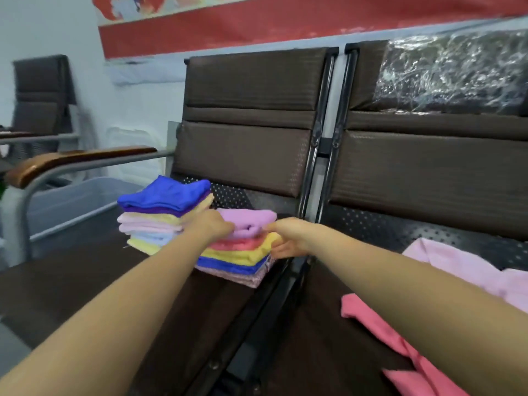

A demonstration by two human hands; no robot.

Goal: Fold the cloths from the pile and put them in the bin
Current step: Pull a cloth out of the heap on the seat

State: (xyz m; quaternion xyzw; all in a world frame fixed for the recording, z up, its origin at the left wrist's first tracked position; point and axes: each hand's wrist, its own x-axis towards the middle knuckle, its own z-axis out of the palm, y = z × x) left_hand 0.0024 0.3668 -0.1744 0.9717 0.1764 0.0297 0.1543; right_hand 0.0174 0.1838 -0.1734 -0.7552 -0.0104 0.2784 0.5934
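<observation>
Your left hand (213, 225) rests on the left edge of the folded lilac cloth (248, 221), fingers curled onto it; your right hand (288, 238) meets the same cloth from its right side, fingers tucked against the stack underneath — whether they pinch the cloth or only press it, you cannot tell. The lilac cloth lies on top of the near stack (240, 260) of folded cloths: red, yellow, blue and a patterned pink one at the bottom. That stack sits on the brown bench seat (85, 281), close to the seat's right edge.

Just left of the near stack, touching or almost touching it, stands a second folded stack (160, 215) with a blue cloth on top and pale yellow, pink and light blue below. Left of that, beyond the wooden armrest (71, 161), a grey plastic bin (74, 201) sits lower down.

Right of the near stack, on the next seat, lie two unfolded cloths — a pale pink cloth (468, 270) and, nearer to you, a salmon cloth (400, 347).
</observation>
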